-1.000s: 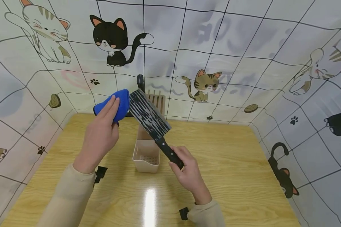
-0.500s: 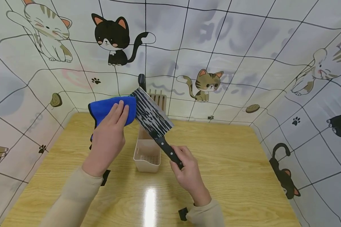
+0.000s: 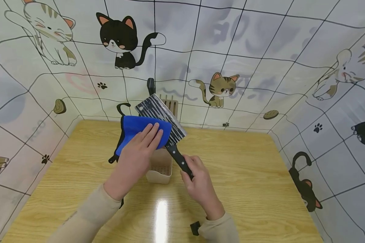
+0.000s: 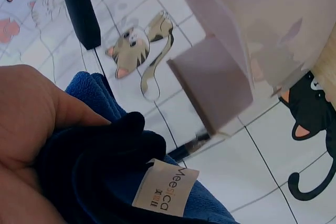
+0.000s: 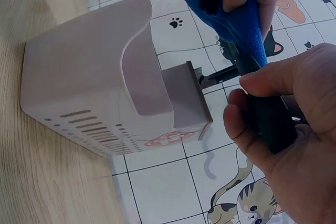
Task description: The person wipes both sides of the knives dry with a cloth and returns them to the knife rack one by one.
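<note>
My right hand grips the black riveted handle of a cleaver, whose dark-and-pale streaked blade slants up to the left. Laid over the lower part of that blade is a blue cloth with black edging. My left hand pinches the cloth, its straight fingertips pressing over the blade. In the left wrist view the thumb holds a fold, and a white label hangs from the cloth. Cloth and fingers hide part of the blade. In the right wrist view, thumb and fingers wrap the handle.
Behind and below the blade, a beige slotted utensil holder stands on the wooden table. A black handle sticks up at its back. Black tape lies near the right sleeve. A cat-print wall covering surrounds the table.
My left hand has moved right and down with the cloth, from the blade's upper left edge across to its lower part near the handle. The right hand and cleaver stay nearly still.
</note>
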The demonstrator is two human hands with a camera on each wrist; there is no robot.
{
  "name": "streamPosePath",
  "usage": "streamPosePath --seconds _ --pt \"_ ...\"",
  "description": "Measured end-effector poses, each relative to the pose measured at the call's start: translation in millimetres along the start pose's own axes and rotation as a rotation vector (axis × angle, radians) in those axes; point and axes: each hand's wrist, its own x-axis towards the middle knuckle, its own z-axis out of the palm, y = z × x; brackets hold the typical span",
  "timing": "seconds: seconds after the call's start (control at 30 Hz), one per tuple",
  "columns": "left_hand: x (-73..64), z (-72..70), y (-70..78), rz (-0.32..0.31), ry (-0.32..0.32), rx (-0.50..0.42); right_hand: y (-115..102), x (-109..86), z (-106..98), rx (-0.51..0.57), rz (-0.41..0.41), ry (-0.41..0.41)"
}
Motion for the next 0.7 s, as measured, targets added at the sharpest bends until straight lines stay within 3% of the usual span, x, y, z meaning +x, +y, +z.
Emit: streamPosePath --seconds 0.37,0.7 --pt "-3.7 2.6 14.5 0.1 -0.057 0.05 2.3 0.9 1.1 -0.055 -0.059 0.0" --pt "2.4 -1.3 6.3 0.148 -0.072 0.088 3.1 0.8 -0.1 -0.115 -0.121 -0.008"
